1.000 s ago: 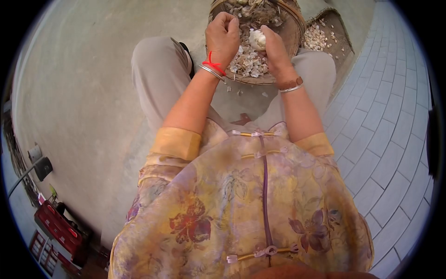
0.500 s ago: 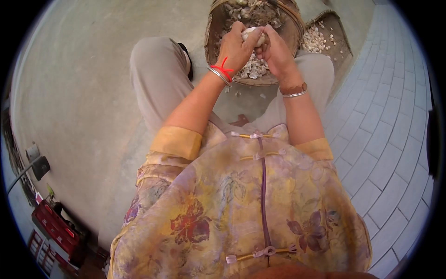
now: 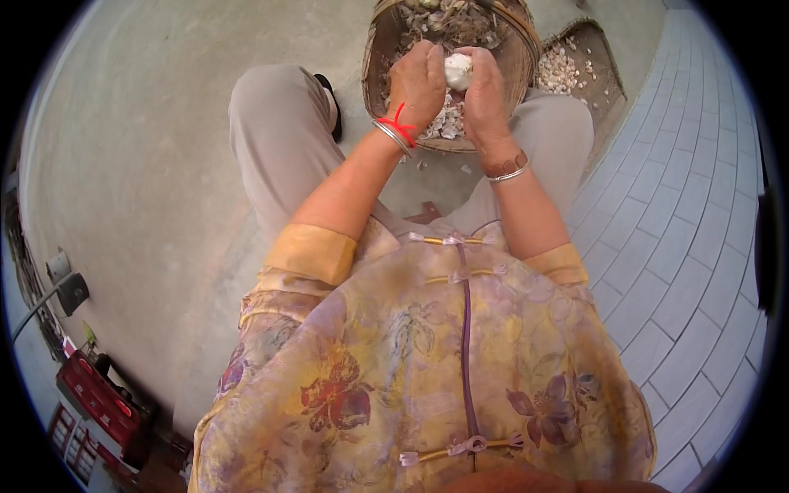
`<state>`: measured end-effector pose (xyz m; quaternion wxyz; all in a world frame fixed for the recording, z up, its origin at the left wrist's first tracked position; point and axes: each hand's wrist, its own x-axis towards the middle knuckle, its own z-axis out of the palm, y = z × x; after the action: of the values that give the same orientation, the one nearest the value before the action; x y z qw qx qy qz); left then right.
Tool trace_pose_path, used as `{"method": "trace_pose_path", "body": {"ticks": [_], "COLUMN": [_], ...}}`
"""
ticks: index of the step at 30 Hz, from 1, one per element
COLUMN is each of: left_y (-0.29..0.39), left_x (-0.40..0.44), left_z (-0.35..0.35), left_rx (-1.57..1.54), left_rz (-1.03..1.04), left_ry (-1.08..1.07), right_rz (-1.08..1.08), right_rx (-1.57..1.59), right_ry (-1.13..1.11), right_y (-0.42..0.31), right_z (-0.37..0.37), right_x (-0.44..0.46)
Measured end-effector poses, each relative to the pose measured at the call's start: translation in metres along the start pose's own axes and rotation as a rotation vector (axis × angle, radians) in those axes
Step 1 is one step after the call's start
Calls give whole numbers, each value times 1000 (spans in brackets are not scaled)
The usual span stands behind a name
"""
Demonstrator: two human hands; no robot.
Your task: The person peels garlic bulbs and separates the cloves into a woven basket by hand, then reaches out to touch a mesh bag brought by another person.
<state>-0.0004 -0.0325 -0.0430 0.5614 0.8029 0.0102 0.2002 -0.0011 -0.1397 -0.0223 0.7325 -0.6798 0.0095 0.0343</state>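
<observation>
A white garlic bulb (image 3: 459, 72) is between my two hands, above a woven basket (image 3: 376, 78). My right hand (image 3: 486, 94) is closed round the bulb's right side. On the other side, my left hand (image 3: 417, 82) has its fingers pressed together close to the bulb; what it pinches, if anything, is hidden. Loose garlic skins (image 3: 448, 122) lie in the near part of the basket, with dry brown husks (image 3: 460, 25) farther back.
A woven tray (image 3: 604, 62) with a pile of garlic cloves (image 3: 557, 72) stands to the right of the basket. My knees flank the basket. Grey tiles (image 3: 666, 205) run along the right; a red vehicle (image 3: 99, 403) is at lower left.
My left hand has come in from the left to the bulb, then drawn slightly away from it. The bulb now shows more fully between my hands.
</observation>
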Motion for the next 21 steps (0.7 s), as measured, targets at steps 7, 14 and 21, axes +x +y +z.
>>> {"method": "trace_pose_path", "body": {"ticks": [7, 14, 21], "left_y": [0, 20, 10], "left_x": [2, -5, -3], "left_z": [-6, -9, -1], "left_rx": [-401, -64, -123], "left_rz": [-383, 20, 8], "left_ry": [-230, -227, -98], "right_rz": [25, -150, -197], "right_rx": [159, -156, -68], "right_ry": [44, 73, 119], "right_y": [6, 2, -2], "right_z": [1, -2, 0], "right_x": [5, 4, 0]}}
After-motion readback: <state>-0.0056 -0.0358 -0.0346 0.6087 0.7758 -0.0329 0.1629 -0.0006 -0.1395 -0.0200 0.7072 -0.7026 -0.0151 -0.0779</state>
